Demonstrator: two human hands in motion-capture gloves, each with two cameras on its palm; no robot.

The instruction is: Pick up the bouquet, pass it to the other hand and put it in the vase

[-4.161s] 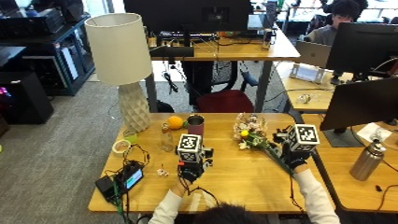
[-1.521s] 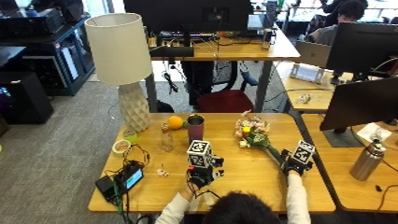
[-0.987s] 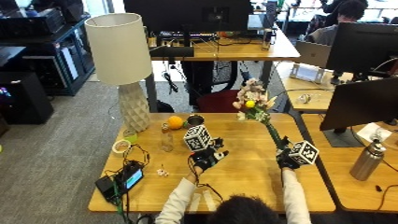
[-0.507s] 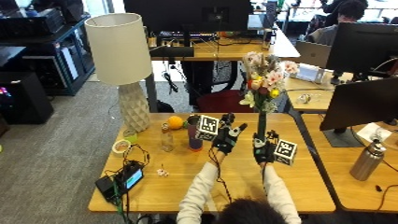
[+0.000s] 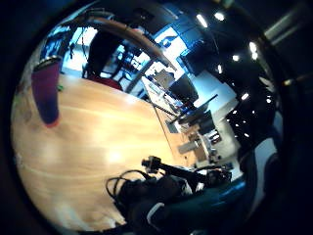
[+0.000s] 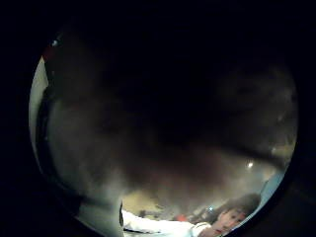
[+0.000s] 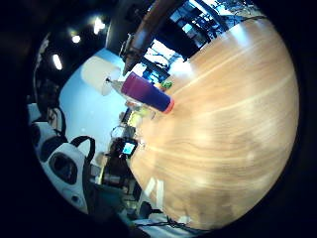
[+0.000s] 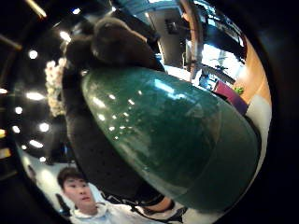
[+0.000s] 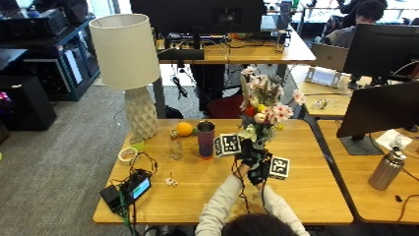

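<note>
Both hands met at the upright bouquet stem for transfer: right grasped it; left's grip could not be told.

The bouquet is being held upright above the table's middle; the vase is standing left of it, the lamp at the far-left corner.

Pink, white, yellow and red bouquet; purple vase; orange fruit; cream lamp; light wooden table.
</note>
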